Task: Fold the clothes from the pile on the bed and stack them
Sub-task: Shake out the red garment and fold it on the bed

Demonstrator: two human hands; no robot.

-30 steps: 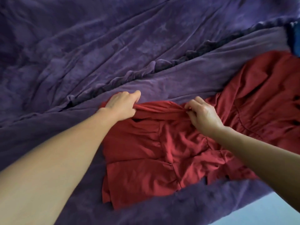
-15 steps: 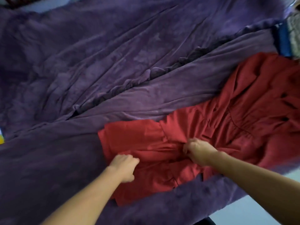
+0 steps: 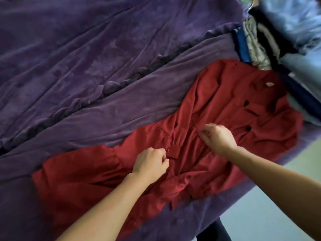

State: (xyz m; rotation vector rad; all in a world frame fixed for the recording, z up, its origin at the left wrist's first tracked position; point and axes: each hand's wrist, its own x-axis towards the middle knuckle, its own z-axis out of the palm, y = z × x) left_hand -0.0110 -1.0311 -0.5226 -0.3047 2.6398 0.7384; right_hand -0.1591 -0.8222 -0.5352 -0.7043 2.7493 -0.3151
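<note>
A: Dress location?
B: Dress lies spread on the bed, near its edge.
A: Hands?
B: Right hand pinches its waist cloth. Left hand rests on it, fingers curled; whether it grips, I cannot tell.

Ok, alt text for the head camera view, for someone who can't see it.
Two bare hands, the left hand and the right hand, rest with curled fingers on the middle of a crumpled red buttoned garment spread over a purple plush blanket. A pile of blue, grey and black clothes lies at the top right.
</note>
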